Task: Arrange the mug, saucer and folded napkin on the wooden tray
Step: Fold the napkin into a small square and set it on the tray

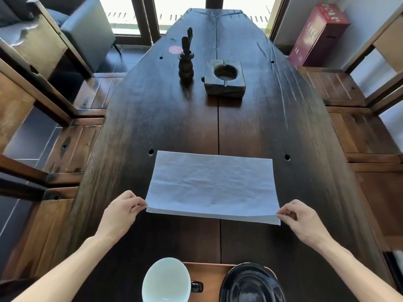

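- The step in hand looks like folding the pale, thin rectangular paper napkin (210,185), which lies spread flat on the long dark plank table (174,127), creased once across its middle.
- The left hand (122,211) pinches the napkin's near left corner between thumb and fingertips; the right hand (302,219) pinches the near right corner the same way, the other fingers loosely curled.
- The near edge is lifted slightly off the wood; the next move probably calls for carrying both corners evenly to the far edge so the halves meet square.
- Nearer the person than the napkin, a white-lined mug (166,280) with a dark handle and a glossy black round saucer (250,284) sit at the small reddish wooden tray (209,277); the frame cuts off how far each rests on it.
- Beyond the napkin stand a dark turned-wood holder with utensils (186,62) and a square wooden block with a round hollow (225,78).
- Wooden benches flank the table; a red carton (318,33) leans far right, windows behind.
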### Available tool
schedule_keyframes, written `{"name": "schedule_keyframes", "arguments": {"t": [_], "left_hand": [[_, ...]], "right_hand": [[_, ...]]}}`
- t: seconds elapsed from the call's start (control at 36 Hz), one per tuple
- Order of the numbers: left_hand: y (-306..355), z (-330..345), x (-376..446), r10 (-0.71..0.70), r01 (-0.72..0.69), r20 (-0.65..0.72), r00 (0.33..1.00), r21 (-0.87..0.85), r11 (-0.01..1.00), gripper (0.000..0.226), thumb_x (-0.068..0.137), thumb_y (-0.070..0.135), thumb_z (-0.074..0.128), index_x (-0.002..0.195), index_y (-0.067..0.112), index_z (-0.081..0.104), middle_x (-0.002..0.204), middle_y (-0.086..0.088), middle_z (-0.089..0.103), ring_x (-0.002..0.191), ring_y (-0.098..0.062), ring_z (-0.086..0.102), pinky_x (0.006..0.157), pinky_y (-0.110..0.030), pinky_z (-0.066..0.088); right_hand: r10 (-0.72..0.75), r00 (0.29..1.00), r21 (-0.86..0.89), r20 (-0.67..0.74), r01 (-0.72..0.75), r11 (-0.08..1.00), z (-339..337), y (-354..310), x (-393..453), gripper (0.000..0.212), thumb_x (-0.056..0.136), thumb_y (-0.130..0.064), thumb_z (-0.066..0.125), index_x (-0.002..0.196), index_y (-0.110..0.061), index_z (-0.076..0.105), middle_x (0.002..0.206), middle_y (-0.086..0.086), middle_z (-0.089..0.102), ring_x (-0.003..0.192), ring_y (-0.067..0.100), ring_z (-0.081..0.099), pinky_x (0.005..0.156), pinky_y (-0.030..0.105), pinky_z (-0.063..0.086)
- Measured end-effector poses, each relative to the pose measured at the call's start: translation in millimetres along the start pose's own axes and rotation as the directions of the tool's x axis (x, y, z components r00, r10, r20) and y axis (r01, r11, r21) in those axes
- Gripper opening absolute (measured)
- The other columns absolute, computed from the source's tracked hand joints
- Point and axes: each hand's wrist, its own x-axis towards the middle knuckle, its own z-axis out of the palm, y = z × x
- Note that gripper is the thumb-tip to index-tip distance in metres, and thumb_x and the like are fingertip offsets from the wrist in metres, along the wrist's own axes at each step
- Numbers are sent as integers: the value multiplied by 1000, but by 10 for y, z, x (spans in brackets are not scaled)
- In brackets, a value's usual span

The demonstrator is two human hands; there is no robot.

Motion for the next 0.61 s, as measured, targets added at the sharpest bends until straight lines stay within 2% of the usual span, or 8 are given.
{"name": "schedule_keyframes", "arguments": {"t": [0.11, 0.22, 0.28, 0.39, 0.47, 0.61], "left_hand": [[15, 88, -69, 23, -22, -31, 999, 20, 1000, 6, 86, 17, 76, 87, 22, 78, 80, 15, 54, 71, -6, 58, 64, -23, 42], [-24, 134, -107, 15, -15, -13, 1000, 42, 999, 5, 86, 21, 76, 89, 24, 78, 80, 16, 51, 70, -6, 56, 63, -18, 39], [-64, 155, -123, 16, -16, 4, 1000, 60, 998, 5, 85, 24, 76, 89, 27, 78, 81, 16, 50, 70, -6, 56, 63, -19, 39], [-103, 169, -113, 4, -6, 32, 999, 75, 997, 5, 86, 28, 75, 90, 31, 76, 83, 15, 51, 73, -6, 57, 65, -22, 42], [-68, 161, -94, -3, -1, 59, 998, 68, 998, 3, 87, 32, 74, 84, 33, 72, 84, 16, 53, 75, -5, 57, 65, -22, 42], [-85, 169, -86, -63, 61, 91, 994, 30, 998, 20, 93, 42, 62, 76, 32, 66, 82, 12, 55, 74, -7, 57, 65, -30, 49]], "right_hand": [[19, 1000, -15, 6, -19, 1000, 59, 49, 13, 19, 88, -13, 76, 77, -28, 71, 82, -4, 61, 72, 11, 58, 66, 18, 41], [20, 1000, -48, -10, -20, 999, 121, 97, 14, 15, 86, -13, 78, 78, -25, 74, 80, -5, 60, 72, 10, 59, 67, 22, 44], [29, 1000, -54, -2, -29, 998, 157, 127, 0, 19, 84, -12, 80, 75, -26, 72, 78, -6, 60, 72, 11, 60, 69, 25, 47], [40, 999, -42, -2, -40, 998, 225, 159, -53, 24, 82, -11, 81, 72, -27, 68, 76, -6, 59, 79, 9, 57, 68, 23, 47], [54, 998, -32, -22, -55, 998, 249, 165, -78, 24, 81, -13, 82, 70, -28, 66, 74, -4, 59, 81, 11, 55, 66, 25, 48], [94, 995, 47, -33, -92, 995, 226, 104, -79, 22, 81, -20, 82, 66, -23, 65, 69, 0, 56, 71, 8, 53, 64, 31, 46]]}}
